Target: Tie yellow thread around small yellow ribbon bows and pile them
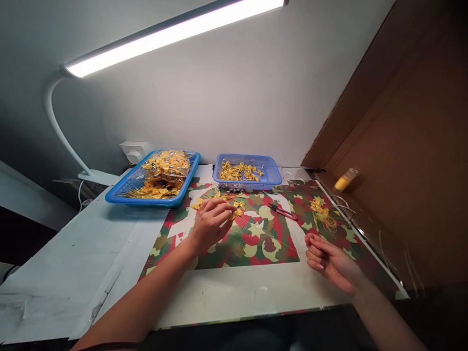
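My left hand (212,222) is closed over the patterned sheet, its fingertips pinched at a small yellow ribbon bow (237,213) that they partly cover. More yellow bows lie beside and behind those fingers. From there a fine yellowish thread (280,240) runs right towards my right hand (331,261). That hand is raised near the sheet's right side, thumb and fingers pressed together on what looks like the thread's end. Several silvery beads (234,190) lie just beyond the bows. Between the hands, farther back, rest dark-red thread snips (283,211).
A blue basket (146,201) with bagged and loose bows stands back left; another blue basket (273,171) holds bows at the back. Right are a bow pile (321,213), a yellow thread spool (344,180) and a cardboard wall (402,146). A lit lamp (175,36) hangs overhead.
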The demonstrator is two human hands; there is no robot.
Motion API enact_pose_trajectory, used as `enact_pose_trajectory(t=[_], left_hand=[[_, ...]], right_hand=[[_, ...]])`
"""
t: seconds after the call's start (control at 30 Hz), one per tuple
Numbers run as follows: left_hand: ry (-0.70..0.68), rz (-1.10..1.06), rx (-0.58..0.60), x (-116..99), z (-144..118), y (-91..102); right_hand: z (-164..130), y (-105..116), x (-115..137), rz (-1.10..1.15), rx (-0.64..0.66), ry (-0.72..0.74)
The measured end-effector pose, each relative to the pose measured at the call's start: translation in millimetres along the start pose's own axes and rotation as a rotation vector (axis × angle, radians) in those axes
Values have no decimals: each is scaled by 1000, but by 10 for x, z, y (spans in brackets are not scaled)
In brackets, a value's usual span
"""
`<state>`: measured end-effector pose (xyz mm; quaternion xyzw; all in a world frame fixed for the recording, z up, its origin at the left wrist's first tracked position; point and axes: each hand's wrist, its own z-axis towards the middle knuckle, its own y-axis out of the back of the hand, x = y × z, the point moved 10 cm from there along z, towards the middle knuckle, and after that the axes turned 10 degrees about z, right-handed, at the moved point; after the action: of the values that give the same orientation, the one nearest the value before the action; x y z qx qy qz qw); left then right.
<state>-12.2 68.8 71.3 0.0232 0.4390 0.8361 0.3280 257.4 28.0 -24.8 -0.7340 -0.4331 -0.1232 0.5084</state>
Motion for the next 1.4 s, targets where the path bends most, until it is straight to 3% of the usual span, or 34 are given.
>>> enact_pose_trajectory(t=[0.27,0.53,0.77,0.93,1.1,1.17,1.27,1.4], left_hand=[[272,-338,-72,155,-4,24],[472,-745,2,240,-53,-220],[592,-925,42,274,-99,-349],[701,-1066,104,260,-181,-515],[939,-1250,131,308,-332,-719],[1028,-1337,76,369,-366,-746],[1066,-1440,12,411,-354,-731],[983,-1563,82,246,-274,-687]], right_hand=[[-59,-51,-316,88,34,-99],[-227,-196,-649,102,92,-237],[-184,-199,-535,97,84,-195],[-126,-415,-310,143,102,-89],[-122,-636,-89,203,197,39],[-132,-595,-120,184,214,7],[-106,-349,-210,150,132,-49],[5,-85,-297,62,30,-63]])
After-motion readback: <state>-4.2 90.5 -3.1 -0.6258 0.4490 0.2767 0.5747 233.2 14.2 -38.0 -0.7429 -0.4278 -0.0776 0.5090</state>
